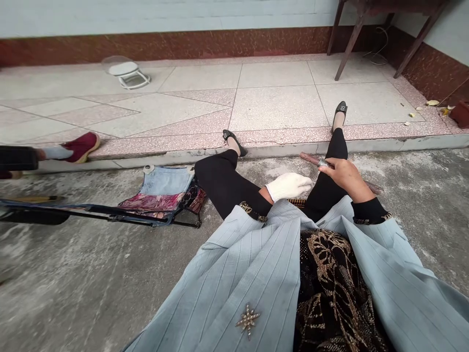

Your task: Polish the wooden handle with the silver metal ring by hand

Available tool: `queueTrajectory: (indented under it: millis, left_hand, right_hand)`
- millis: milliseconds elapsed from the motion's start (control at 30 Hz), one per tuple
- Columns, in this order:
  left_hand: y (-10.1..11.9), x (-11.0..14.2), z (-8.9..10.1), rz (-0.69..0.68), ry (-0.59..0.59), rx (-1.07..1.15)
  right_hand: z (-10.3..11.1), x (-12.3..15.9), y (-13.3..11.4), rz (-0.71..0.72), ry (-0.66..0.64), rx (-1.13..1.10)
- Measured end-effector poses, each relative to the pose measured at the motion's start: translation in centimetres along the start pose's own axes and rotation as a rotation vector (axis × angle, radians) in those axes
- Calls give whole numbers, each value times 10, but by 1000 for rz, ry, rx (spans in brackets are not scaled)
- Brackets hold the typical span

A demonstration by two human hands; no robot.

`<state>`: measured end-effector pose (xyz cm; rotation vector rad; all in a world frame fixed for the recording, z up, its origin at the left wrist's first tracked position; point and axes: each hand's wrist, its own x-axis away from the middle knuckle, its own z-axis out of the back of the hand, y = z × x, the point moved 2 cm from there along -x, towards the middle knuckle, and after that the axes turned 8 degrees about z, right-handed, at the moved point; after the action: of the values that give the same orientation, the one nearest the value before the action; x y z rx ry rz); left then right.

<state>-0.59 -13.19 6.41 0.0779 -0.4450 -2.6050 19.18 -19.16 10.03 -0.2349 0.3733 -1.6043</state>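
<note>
So the biggest thing here is the grey concrete ground [91, 264], with a good stretch of it down the left. It runs up to the chipped edge of a tiled step [271, 110], which goes back to the wall [176, 46]. A dark wooden table [403, 6] boxes in the far right corner. The folding chair [164, 183] takes up ground just left of the knees, with another person's red shoe [82, 146] on the step beyond. A little white stool [128, 71] sits further back, near the wall.

Right hand [346, 177] is bare and closed over the stick [309, 158], thumb by its shiny band [323, 163]. One end pokes out past the fingers, the other past the wrist. Left hand [291, 187] has a white glove on, fingers pressed together, near the stick but apart from it; can't tell if it's pinching anything.
</note>
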Motion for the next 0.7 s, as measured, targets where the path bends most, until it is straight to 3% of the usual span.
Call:
queueTrajectory:
  millis: [100,233,433,500,600,700]
  left_hand:
    - [7,4,9,-24,-11,-157]
    - [7,6,21,-24,23,-184]
    - [-6,3,26,-104,92,105]
    - [-9,2,25,-102,99,312]
    - [-12,0,19,29,130,546]
    - [-6,-1,8,58,74,530]
  right_hand:
    - [-5,0,-3,-5,-145,141]
    - [-14,-2,-4,94,-368,159]
    - [-14,8,-13,370,-743,-360]
    - [-7,11,-17,399,-698,-539]
    - [6,8,-18,337,-361,-751]
    - [9,3,-14,211,-52,-859]
